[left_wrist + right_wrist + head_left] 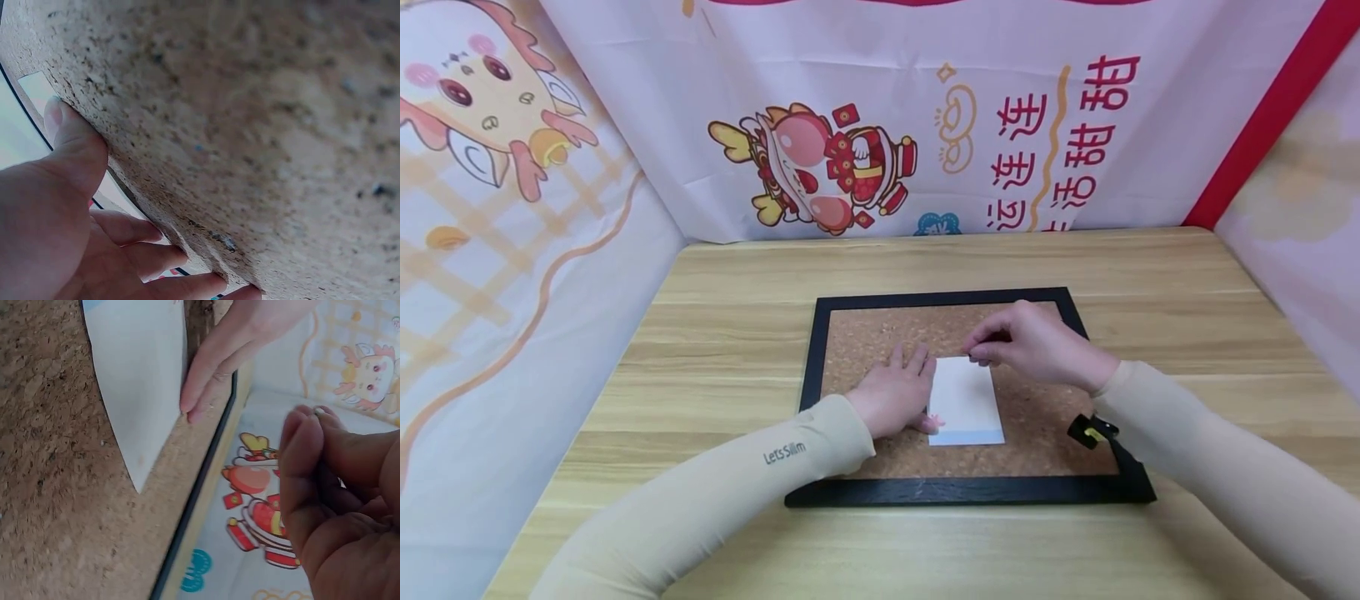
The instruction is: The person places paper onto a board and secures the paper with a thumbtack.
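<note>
White card on a black-framed corkboard
Head: left hand at the card's left edge, right hand at its upper right corner. Left wrist: that hand lies spread out. Right wrist: thumb and fingertip pinch a tiny object.

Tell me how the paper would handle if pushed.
The paper looks thin, so it's probably light and may buckle. Lying on the corkboard, it likely won't tip, though the left hand at its edge might hinder sliding.
</note>
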A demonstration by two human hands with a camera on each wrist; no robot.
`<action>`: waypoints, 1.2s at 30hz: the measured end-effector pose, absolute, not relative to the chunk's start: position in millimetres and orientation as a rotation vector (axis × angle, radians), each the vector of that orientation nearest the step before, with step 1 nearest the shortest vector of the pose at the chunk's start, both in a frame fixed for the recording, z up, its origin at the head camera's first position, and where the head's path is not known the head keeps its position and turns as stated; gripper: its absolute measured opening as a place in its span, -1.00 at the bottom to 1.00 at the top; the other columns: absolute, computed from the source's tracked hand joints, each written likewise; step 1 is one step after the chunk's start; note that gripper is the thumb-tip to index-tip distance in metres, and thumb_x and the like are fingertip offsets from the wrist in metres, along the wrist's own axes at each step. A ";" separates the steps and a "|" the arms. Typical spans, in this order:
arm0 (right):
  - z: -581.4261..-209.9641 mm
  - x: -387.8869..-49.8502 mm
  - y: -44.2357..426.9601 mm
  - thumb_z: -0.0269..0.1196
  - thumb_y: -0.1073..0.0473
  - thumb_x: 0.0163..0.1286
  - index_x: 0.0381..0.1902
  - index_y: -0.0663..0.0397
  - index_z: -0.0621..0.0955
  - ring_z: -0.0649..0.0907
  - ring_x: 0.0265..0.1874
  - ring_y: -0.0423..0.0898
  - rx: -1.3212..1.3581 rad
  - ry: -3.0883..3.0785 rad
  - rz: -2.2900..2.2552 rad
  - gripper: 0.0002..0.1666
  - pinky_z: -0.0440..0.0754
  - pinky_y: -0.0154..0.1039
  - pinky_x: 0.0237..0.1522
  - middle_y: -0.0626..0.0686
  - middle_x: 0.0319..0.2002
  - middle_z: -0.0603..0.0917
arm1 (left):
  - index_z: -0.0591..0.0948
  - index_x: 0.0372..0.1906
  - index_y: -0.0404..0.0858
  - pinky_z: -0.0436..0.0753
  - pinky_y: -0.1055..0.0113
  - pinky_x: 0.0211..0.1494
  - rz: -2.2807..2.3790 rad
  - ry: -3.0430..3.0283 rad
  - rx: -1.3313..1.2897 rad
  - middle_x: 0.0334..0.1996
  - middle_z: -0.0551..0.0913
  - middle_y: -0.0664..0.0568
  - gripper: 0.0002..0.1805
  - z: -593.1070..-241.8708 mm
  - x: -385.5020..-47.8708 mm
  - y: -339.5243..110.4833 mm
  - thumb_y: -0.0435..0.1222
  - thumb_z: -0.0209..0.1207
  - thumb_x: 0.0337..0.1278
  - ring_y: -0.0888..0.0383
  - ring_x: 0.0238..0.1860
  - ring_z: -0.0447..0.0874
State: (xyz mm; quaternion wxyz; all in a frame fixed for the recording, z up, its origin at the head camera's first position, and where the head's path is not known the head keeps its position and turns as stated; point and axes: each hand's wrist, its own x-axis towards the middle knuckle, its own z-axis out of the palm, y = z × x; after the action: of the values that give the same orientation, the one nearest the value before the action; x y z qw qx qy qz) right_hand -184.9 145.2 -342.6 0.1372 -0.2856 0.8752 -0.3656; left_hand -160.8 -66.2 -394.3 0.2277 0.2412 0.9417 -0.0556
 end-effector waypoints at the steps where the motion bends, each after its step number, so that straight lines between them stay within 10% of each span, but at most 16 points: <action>1: -344.7 -188.4 144.2 0.28 0.32 0.39 -0.15 0.10 0.76 0.74 -0.32 -0.10 -0.792 2.501 -1.051 -0.84 0.70 -0.16 -0.24 -0.01 -0.27 0.77 | 0.02 0.58 -0.24 0.27 -0.11 0.39 -0.150 2.592 0.663 0.58 -0.14 -0.14 0.04 -394.1 -160.8 -66.2 0.24 0.12 0.21 -0.25 0.53 -0.15; 36: -376.4 -253.9 96.7 0.23 0.34 0.42 -0.28 0.18 0.71 0.69 -0.52 -0.14 -0.392 2.106 -0.624 -0.89 0.69 -0.27 -0.37 0.11 -0.39 0.74 | 0.01 0.58 -0.24 0.30 -0.15 0.36 -0.164 2.583 0.693 0.58 -0.17 -0.15 0.02 -393.5 -159.4 -67.1 0.23 0.10 0.24 -0.28 0.52 -0.16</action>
State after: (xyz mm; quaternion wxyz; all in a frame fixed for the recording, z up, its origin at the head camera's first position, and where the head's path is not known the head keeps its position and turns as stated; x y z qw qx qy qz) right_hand -253.9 96.7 -376.4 0.4396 -0.1579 0.8478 -0.2511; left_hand -159.4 -67.1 -393.5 0.2289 0.2516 0.9385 -0.0596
